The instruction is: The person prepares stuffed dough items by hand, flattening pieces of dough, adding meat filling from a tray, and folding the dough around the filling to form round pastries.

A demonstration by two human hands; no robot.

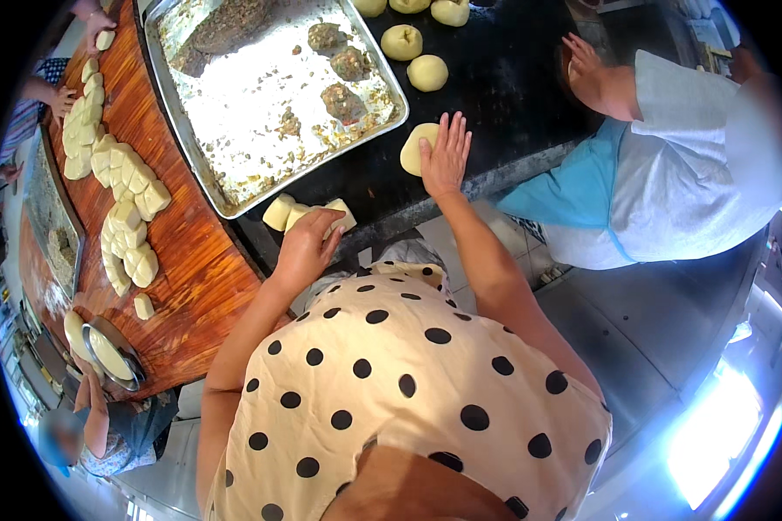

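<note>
Black worktop [517, 95] spreads right of and just in front of the metal tray [252, 113], which is the reference point for all positions here. Reddish-brown wooden table [202, 317]: left of the tray, bearing a long cluster of cut dough pieces [130, 174]. Dark filling mound [226, 35]: inside the tray, toward its far left.

Right hand [446, 158]: just right of the tray's near right corner, fingers straight and slightly spread, overlapping the right side of a flat dough disc [412, 149]. Left hand [308, 250]: in front of the tray's near edge, fingers bent over a few short dough chunks [278, 211]; cannot tell whether they pinch one. Five dough balls [427, 73] sit right of the tray, beyond the disc; loose filling lumps [343, 102] lie in its right half.

Technique note (judgement): press with the heel of the palm, evenly, turning the disc between presses; thin the rim more than the centre, and lift fingers cleanly so soft dough does not stretch.
</note>
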